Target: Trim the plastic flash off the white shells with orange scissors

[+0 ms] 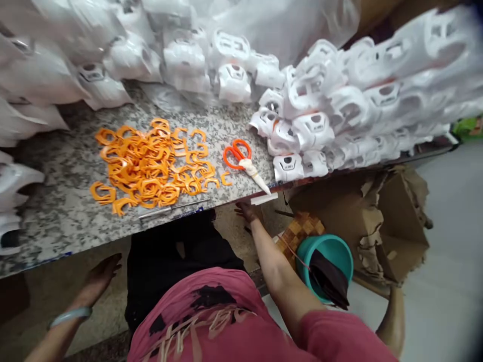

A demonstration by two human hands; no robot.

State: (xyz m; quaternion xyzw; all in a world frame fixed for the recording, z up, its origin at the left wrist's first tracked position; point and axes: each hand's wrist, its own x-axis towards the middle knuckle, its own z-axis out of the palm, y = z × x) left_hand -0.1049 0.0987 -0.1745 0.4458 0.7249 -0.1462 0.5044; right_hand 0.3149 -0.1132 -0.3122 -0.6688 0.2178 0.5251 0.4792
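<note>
While the right hand (247, 210) grips the table edge (113, 236) at six o'clock of the scissors (243, 161), fingers curled on it, steady there; left hand (100, 275) hangs open, fingers loosely together

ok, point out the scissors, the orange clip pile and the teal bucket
scissors (241, 160): head view, near the pivot below the orange handles
orange clip pile (151, 163): head view, pile middle
teal bucket (335, 250): head view, inner wall

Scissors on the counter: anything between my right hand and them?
Only the counter edge. The right hand sits just under it, below the scissors, whose white tip points toward the edge. A small white piece lies beside that tip. Nothing covers the scissors.
</note>
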